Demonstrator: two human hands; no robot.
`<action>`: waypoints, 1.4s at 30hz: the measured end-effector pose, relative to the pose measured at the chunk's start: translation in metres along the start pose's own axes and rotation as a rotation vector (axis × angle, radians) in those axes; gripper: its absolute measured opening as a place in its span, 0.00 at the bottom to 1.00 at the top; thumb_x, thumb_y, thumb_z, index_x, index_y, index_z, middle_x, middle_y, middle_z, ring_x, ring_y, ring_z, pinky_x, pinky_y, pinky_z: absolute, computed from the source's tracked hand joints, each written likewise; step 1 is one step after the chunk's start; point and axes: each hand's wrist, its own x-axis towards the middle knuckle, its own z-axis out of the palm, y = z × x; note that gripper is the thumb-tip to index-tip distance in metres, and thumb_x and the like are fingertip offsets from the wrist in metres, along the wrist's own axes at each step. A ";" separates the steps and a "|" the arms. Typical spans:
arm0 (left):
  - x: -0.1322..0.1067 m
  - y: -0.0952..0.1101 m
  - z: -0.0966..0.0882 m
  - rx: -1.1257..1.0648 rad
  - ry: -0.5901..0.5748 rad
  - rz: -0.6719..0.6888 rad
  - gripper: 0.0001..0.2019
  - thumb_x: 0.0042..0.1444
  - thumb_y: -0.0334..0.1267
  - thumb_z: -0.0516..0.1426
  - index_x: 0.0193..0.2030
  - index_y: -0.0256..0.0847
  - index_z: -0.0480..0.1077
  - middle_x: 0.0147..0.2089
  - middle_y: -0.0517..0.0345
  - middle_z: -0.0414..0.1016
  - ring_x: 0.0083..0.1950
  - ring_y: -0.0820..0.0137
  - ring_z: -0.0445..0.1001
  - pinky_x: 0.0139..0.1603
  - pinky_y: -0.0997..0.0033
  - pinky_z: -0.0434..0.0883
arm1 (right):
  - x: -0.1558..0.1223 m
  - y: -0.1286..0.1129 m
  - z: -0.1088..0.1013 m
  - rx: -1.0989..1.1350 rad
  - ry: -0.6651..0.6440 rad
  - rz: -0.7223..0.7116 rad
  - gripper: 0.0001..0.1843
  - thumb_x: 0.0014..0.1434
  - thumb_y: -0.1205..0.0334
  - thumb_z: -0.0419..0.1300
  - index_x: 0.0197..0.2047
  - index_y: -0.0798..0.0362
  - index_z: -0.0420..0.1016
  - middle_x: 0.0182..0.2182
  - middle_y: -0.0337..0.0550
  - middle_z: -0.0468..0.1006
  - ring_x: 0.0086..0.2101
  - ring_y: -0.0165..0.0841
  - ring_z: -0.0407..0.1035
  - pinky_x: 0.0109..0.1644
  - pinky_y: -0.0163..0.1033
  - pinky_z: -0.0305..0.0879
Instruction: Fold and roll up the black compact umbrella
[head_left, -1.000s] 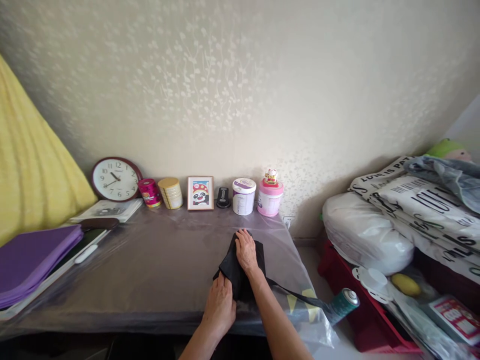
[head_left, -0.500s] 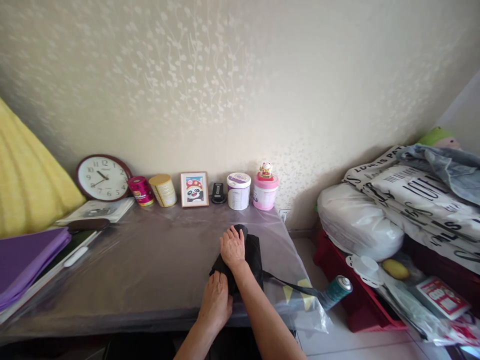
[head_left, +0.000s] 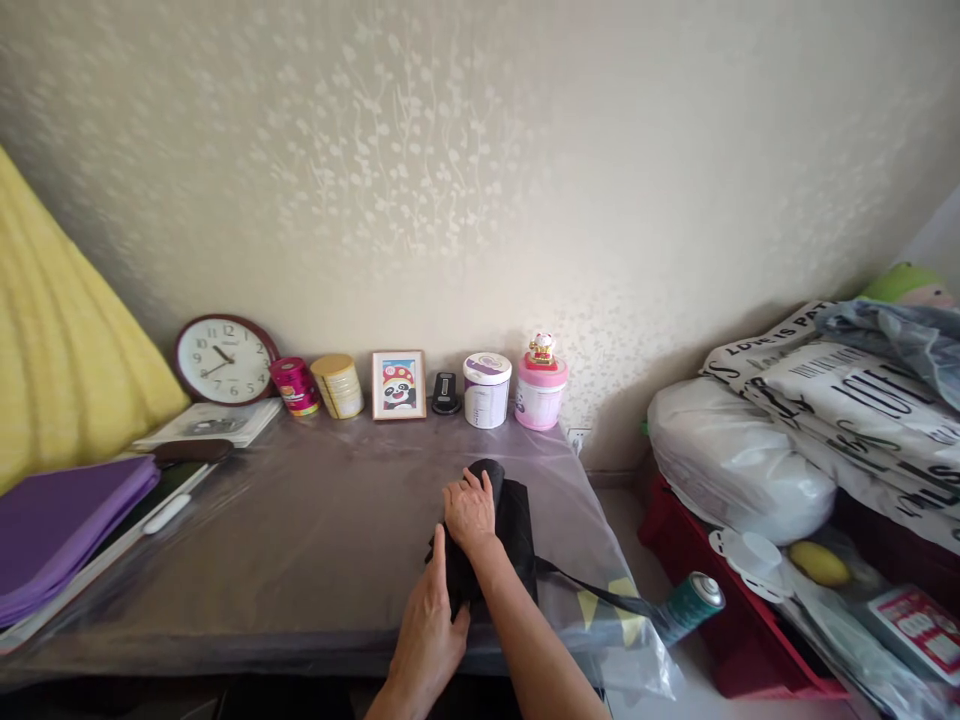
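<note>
A black folded cloth bag (head_left: pixel 517 520) lies near the right front of the covered table, its near end rolled or bunched up. A black strap (head_left: pixel 585 585) runs from it to the right, towards a green spray can (head_left: pixel 690 608). My right hand (head_left: pixel 470 508) lies over the rolled part, fingers curled around its top. Low at the bag's left edge is my left hand (head_left: pixel 431 610), with index finger stretched forward and thumb apart, both touching the cloth. Its other fingers are mostly hidden.
Along the wall stand a clock (head_left: pixel 226 360), a magenta can (head_left: pixel 295 386), a yellow-lidded can (head_left: pixel 337 386), a panda picture (head_left: pixel 399 385) and two tubs, purple-lidded (head_left: pixel 487 392) and pink (head_left: pixel 541 395). Purple folders (head_left: pixel 75 510) lie left. A red bin (head_left: pixel 739 625) stands right.
My left hand has loosened from its closed hold on the cloth's near edge, its index finger now extended. My right hand stays on the roll. The view has shifted slightly left.
</note>
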 end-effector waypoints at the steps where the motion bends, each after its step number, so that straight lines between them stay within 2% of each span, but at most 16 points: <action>1: 0.000 0.001 -0.001 -0.007 -0.008 0.018 0.40 0.51 0.29 0.46 0.66 0.40 0.24 0.65 0.44 0.51 0.65 0.63 0.54 0.60 0.59 0.60 | 0.001 0.000 0.000 0.005 0.003 0.003 0.16 0.62 0.63 0.47 0.35 0.53 0.77 0.36 0.50 0.80 0.54 0.39 0.62 0.62 0.51 0.42; 5: 0.000 0.001 0.000 0.094 -0.073 0.021 0.36 0.51 0.28 0.46 0.67 0.38 0.35 0.62 0.43 0.57 0.62 0.62 0.60 0.60 0.58 0.60 | 0.003 0.000 -0.005 0.094 0.014 0.029 0.16 0.63 0.63 0.47 0.35 0.52 0.76 0.37 0.48 0.80 0.53 0.39 0.63 0.62 0.52 0.44; 7: -0.001 -0.002 0.004 0.183 -0.093 -0.023 0.33 0.52 0.29 0.45 0.66 0.35 0.40 0.60 0.40 0.59 0.60 0.61 0.62 0.59 0.57 0.61 | 0.000 0.004 -0.011 0.207 0.047 -0.011 0.15 0.63 0.64 0.47 0.39 0.51 0.76 0.39 0.45 0.80 0.52 0.36 0.65 0.61 0.50 0.47; 10: -0.002 -0.005 0.009 0.263 -0.093 -0.043 0.33 0.52 0.29 0.44 0.66 0.33 0.41 0.60 0.41 0.60 0.60 0.62 0.62 0.59 0.58 0.61 | -0.010 0.013 -0.015 0.354 0.154 -0.109 0.16 0.63 0.65 0.46 0.45 0.51 0.73 0.47 0.46 0.76 0.52 0.32 0.65 0.60 0.45 0.54; 12: -0.002 -0.005 0.011 0.289 -0.085 -0.041 0.33 0.52 0.29 0.44 0.66 0.33 0.41 0.60 0.42 0.60 0.60 0.63 0.61 0.59 0.60 0.61 | -0.016 0.019 -0.014 0.350 0.200 -0.126 0.16 0.62 0.65 0.47 0.47 0.53 0.72 0.49 0.48 0.74 0.55 0.34 0.62 0.60 0.45 0.53; 16: 0.000 -0.001 0.007 0.299 -0.082 -0.038 0.33 0.50 0.28 0.45 0.65 0.30 0.43 0.60 0.42 0.61 0.60 0.63 0.61 0.59 0.62 0.60 | -0.008 0.032 -0.009 0.336 0.156 -0.115 0.15 0.60 0.65 0.49 0.44 0.53 0.74 0.48 0.48 0.75 0.56 0.37 0.60 0.62 0.51 0.48; 18: 0.000 0.001 0.004 0.294 -0.079 -0.042 0.33 0.50 0.28 0.45 0.65 0.29 0.43 0.59 0.43 0.62 0.58 0.63 0.62 0.59 0.63 0.59 | 0.001 0.041 -0.010 0.421 0.203 -0.018 0.15 0.60 0.64 0.48 0.43 0.55 0.74 0.48 0.50 0.75 0.54 0.37 0.63 0.61 0.50 0.52; 21: -0.001 0.004 0.002 0.288 -0.070 -0.054 0.34 0.50 0.28 0.45 0.66 0.31 0.43 0.57 0.46 0.63 0.56 0.63 0.63 0.57 0.63 0.60 | 0.001 0.061 -0.011 0.613 0.357 0.299 0.19 0.61 0.61 0.43 0.46 0.56 0.72 0.45 0.51 0.76 0.46 0.36 0.70 0.53 0.44 0.63; 23: -0.001 0.004 0.001 0.282 -0.060 -0.061 0.34 0.50 0.28 0.45 0.66 0.32 0.43 0.57 0.47 0.63 0.55 0.63 0.63 0.56 0.63 0.60 | -0.012 0.074 -0.007 0.676 0.344 0.355 0.20 0.60 0.61 0.43 0.49 0.55 0.70 0.44 0.49 0.77 0.44 0.35 0.71 0.51 0.42 0.66; 25: -0.001 0.003 0.002 0.274 -0.049 -0.067 0.34 0.50 0.28 0.45 0.66 0.33 0.43 0.57 0.48 0.63 0.55 0.63 0.62 0.56 0.62 0.60 | -0.029 0.082 0.002 0.627 0.292 0.320 0.21 0.58 0.64 0.44 0.51 0.55 0.69 0.45 0.49 0.76 0.45 0.35 0.71 0.51 0.42 0.66; 27: -0.001 0.002 0.002 0.270 -0.049 -0.069 0.33 0.50 0.29 0.45 0.66 0.33 0.44 0.57 0.48 0.63 0.55 0.62 0.62 0.56 0.62 0.60 | -0.044 0.086 0.012 0.484 0.245 0.275 0.24 0.56 0.68 0.43 0.53 0.55 0.68 0.48 0.49 0.75 0.47 0.35 0.70 0.52 0.43 0.65; 31: -0.001 0.000 0.003 0.281 -0.044 -0.074 0.32 0.51 0.29 0.46 0.65 0.33 0.45 0.58 0.48 0.62 0.56 0.63 0.61 0.55 0.63 0.60 | -0.054 0.084 0.020 0.145 0.107 0.145 0.29 0.54 0.73 0.43 0.58 0.55 0.63 0.55 0.51 0.69 0.55 0.38 0.62 0.58 0.47 0.57; 34: -0.001 0.001 0.002 0.298 -0.043 -0.070 0.31 0.52 0.29 0.46 0.65 0.32 0.46 0.58 0.48 0.62 0.56 0.63 0.61 0.55 0.64 0.60 | -0.049 0.087 0.011 -0.021 0.021 0.080 0.26 0.57 0.71 0.45 0.59 0.54 0.63 0.59 0.50 0.63 0.59 0.40 0.55 0.61 0.50 0.51; 37: -0.001 0.003 0.001 0.316 -0.060 -0.078 0.31 0.52 0.29 0.46 0.64 0.31 0.47 0.58 0.46 0.63 0.56 0.62 0.62 0.55 0.64 0.60 | -0.043 0.095 -0.004 -0.123 -0.013 0.093 0.23 0.60 0.65 0.45 0.58 0.57 0.64 0.60 0.53 0.61 0.60 0.43 0.54 0.61 0.52 0.50; 42: -0.001 0.005 0.000 0.330 -0.068 -0.069 0.31 0.52 0.28 0.46 0.64 0.27 0.47 0.58 0.43 0.62 0.57 0.60 0.61 0.55 0.62 0.60 | -0.043 0.100 -0.017 -0.213 0.029 0.173 0.23 0.62 0.66 0.43 0.58 0.59 0.64 0.59 0.56 0.62 0.59 0.43 0.55 0.60 0.53 0.50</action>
